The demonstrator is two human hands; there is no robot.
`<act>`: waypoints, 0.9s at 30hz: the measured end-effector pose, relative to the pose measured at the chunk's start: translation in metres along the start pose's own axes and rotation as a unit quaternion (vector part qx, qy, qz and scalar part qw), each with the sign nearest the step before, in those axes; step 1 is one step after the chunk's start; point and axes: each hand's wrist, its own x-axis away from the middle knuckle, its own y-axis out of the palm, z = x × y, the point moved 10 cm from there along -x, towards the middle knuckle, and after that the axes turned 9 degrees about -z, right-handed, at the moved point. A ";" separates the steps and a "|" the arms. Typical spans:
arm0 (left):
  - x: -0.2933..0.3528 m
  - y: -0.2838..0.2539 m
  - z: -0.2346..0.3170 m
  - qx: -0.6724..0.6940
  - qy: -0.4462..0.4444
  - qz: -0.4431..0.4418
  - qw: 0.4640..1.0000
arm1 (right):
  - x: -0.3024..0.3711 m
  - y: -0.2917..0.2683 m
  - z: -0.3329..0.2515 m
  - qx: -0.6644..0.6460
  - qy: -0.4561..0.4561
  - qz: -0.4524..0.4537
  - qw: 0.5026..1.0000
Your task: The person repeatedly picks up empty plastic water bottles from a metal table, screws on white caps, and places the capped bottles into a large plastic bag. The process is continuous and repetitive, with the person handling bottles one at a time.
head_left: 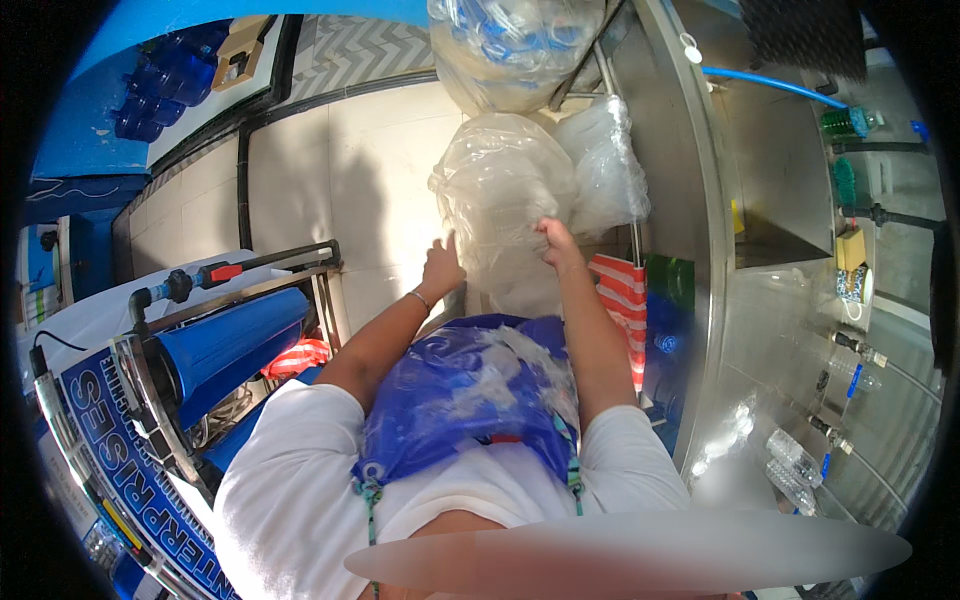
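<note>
A large clear plastic bag (pixel 500 165), puffed out and wrinkled, spreads in front of me above the pale tiled floor. At its right edge my right hand (pixel 556 243) is closed on the film, fingers curled in. On the left side of the bag my left hand (pixel 442 270) is also closed, pinching the edge, with one finger pointing up. A blue apron (pixel 460 400) with a sheet of clear plastic over it covers my front. Close to the bag's right side hangs a bundle of clear plastic bags (pixel 605 165) on a metal rail.
Beyond stands a big clear sack (pixel 515 50) with blue things inside. To the right runs a steel sink counter (pixel 770 230) with bottles and taps. A red-and-white striped cloth (pixel 622 310) hangs below it. Blue filter housings (pixel 235 340) and pipes are at left.
</note>
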 end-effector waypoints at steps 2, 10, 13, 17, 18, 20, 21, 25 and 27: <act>-0.001 -0.055 -0.006 -0.026 -0.039 0.065 0.997 | 0.049 0.078 -0.051 -0.107 0.013 -0.133 0.985; 0.003 -0.254 0.030 -0.038 0.026 0.251 0.967 | 0.331 0.251 -0.283 0.159 -0.222 -0.348 0.897; 0.025 -0.338 0.071 0.106 0.288 0.337 0.890 | 0.413 0.277 -0.332 0.184 -0.298 -0.430 0.832; -0.005 -0.394 0.112 -0.053 0.191 0.112 0.974 | 0.452 0.257 -0.408 0.217 -0.426 -0.219 0.851; -0.001 -0.417 0.123 -0.080 0.180 0.087 0.976 | 0.463 0.256 -0.419 0.239 -0.472 -0.185 0.828; 0.025 -0.455 0.127 0.071 0.170 0.084 0.979 | 0.468 0.243 -0.433 0.338 -0.503 -0.031 0.795; 0.039 -0.479 0.127 0.220 0.158 0.081 0.959 | 0.475 0.242 -0.434 0.383 -0.535 0.015 0.753; 0.112 -0.519 0.186 0.365 0.235 -0.077 0.898 | 0.430 0.222 -0.385 0.613 -0.360 0.233 0.664; 0.145 -0.520 0.219 0.366 0.290 -0.110 0.877 | 0.415 0.222 -0.346 0.583 -0.377 0.203 0.691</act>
